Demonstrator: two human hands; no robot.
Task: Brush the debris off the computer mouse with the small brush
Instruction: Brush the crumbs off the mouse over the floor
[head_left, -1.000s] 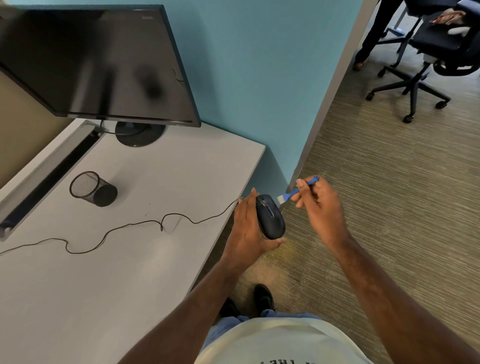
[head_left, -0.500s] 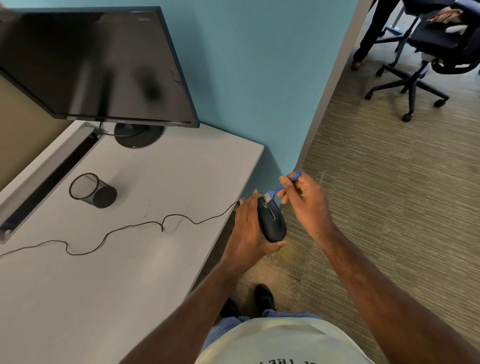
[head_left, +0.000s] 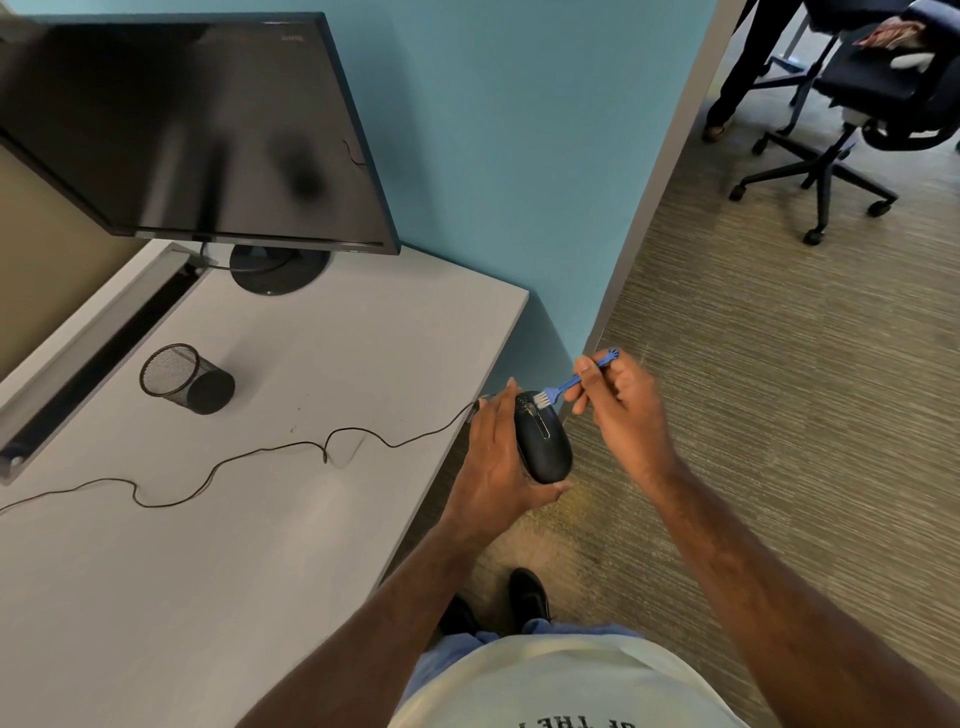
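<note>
My left hand grips a black wired computer mouse, held in the air just past the desk's right edge. Pale specks of debris lie on the mouse's front end. My right hand pinches a small blue brush by its handle. The brush's white bristles rest on the front end of the mouse. The mouse's thin black cable trails left across the desk.
The white desk carries a black monitor and a tipped black mesh cup. A teal partition wall stands behind. On the carpet at the far right are an office chair and a standing person's legs.
My right hand swept the brush in from the right onto the mouse's front end, then shifted slightly right with the bristles still on the mouse. My left hand has held the mouse steady.
</note>
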